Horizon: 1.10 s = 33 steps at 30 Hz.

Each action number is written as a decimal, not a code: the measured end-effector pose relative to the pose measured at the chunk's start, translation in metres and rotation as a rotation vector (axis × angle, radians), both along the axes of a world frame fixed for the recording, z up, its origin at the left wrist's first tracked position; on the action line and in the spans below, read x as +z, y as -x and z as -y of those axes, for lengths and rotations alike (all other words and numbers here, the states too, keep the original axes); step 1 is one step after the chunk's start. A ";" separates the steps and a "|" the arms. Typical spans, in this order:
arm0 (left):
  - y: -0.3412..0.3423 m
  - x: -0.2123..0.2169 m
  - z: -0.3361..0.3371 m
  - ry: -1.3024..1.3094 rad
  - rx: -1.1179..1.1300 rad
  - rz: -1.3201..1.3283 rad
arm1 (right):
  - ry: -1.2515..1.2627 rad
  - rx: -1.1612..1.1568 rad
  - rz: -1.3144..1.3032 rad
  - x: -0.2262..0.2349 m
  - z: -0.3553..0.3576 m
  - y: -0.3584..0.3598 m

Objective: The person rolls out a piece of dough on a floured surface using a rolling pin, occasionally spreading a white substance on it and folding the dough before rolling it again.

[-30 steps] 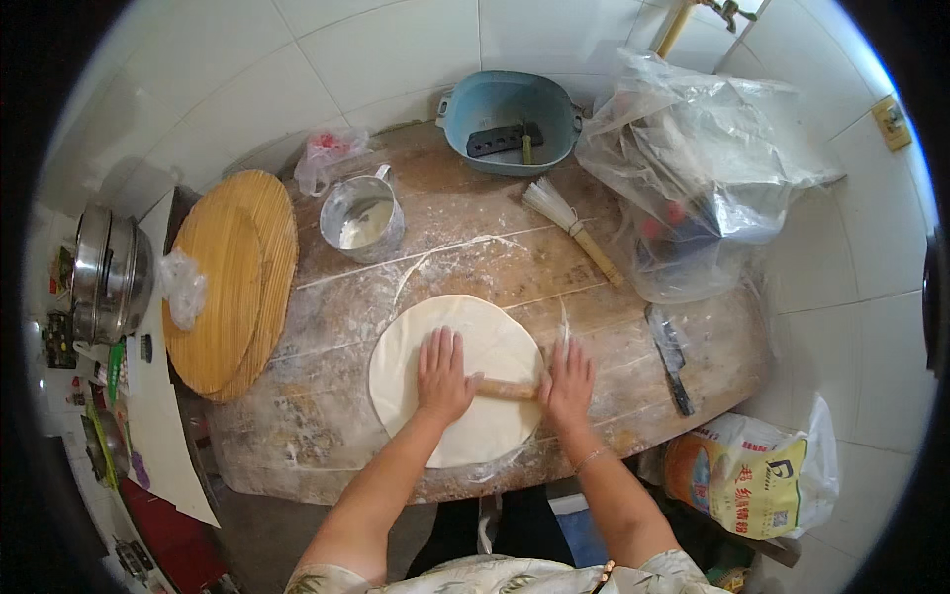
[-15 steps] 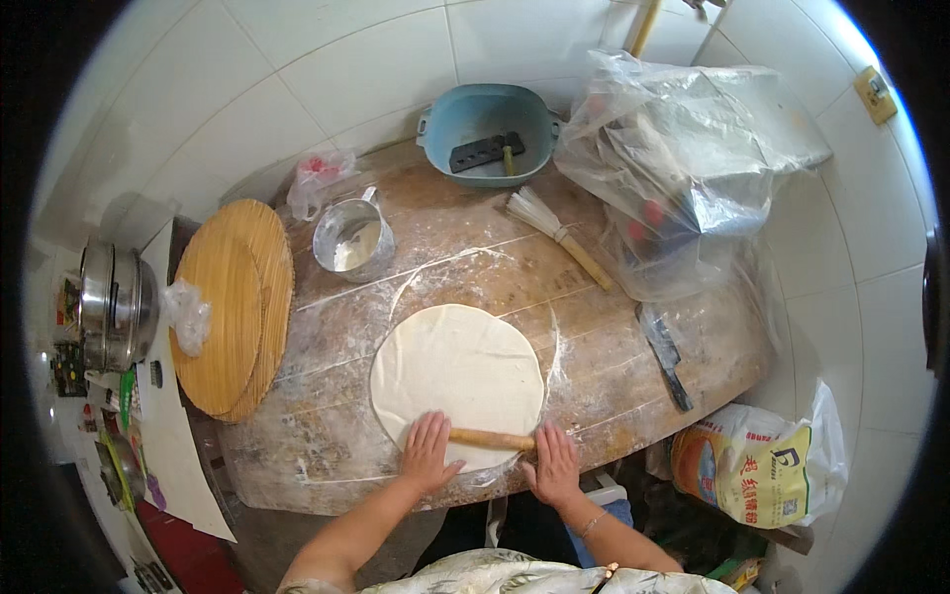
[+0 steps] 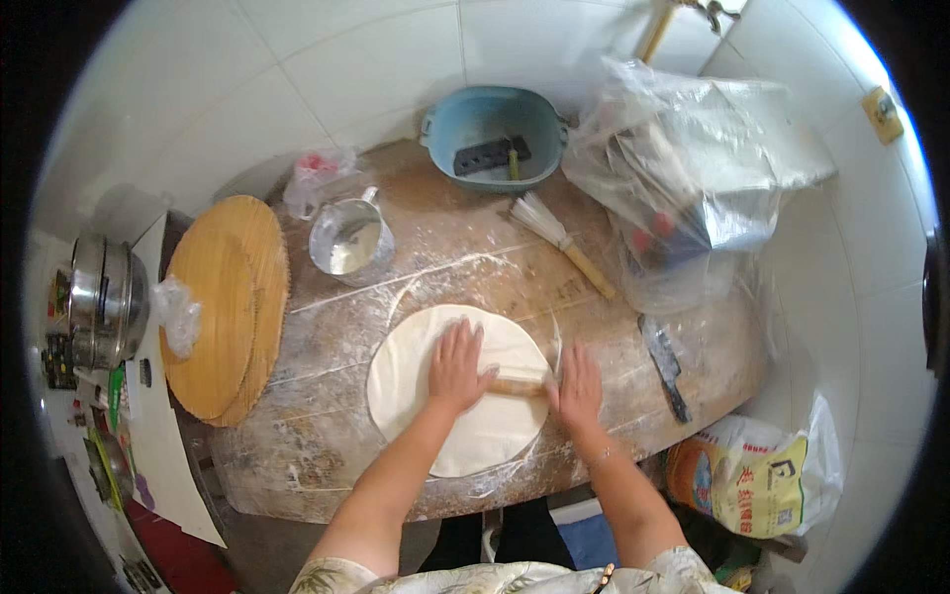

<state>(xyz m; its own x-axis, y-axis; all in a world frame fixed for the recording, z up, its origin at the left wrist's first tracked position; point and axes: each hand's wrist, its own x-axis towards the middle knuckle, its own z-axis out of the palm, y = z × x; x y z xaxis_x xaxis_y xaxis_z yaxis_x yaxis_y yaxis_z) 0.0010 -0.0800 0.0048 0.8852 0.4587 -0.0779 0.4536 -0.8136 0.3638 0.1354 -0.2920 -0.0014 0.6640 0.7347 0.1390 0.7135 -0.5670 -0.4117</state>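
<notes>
On the dough round (image 3: pixel 460 396), rolling pin (image 3: pixel 517 387) lies left-right; left hand (image 3: pixel 456 367) and right hand (image 3: pixel 578 385) press flat, fingers spread. Knife (image 3: pixel 665 364) lies right, brush (image 3: pixel 562 241) beyond.

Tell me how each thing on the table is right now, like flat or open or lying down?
Dough sheet: rolled flat and round.
Rolling pin: lying across the dough under both palms.
Left hand: flat on the pin, fingers spread.
Right hand: flat on the pin's other end.
Metal cup: upright, floury inside.
Blue basin: open, small tools inside.
Whisk brush: lying flat.
Knife: lying flat.
Round wooden boards: stacked.
</notes>
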 end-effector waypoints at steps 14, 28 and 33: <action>-0.046 -0.006 -0.087 -0.177 0.097 0.084 | -0.081 0.045 -0.035 0.025 -0.136 -0.090; 0.060 0.013 0.015 -0.002 0.005 -0.109 | 0.113 0.125 -0.188 0.026 -0.034 -0.017; 0.083 0.026 0.037 0.014 -0.171 -0.106 | 0.121 0.137 -0.158 0.018 0.044 0.040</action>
<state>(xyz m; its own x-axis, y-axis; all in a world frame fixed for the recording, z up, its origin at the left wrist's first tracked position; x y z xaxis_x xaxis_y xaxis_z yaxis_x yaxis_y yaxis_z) -0.0818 -0.1171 0.0307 0.9366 0.3005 -0.1800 0.3455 -0.8773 0.3330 0.0959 -0.3359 0.0170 0.5634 0.8245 -0.0530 0.7193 -0.5210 -0.4596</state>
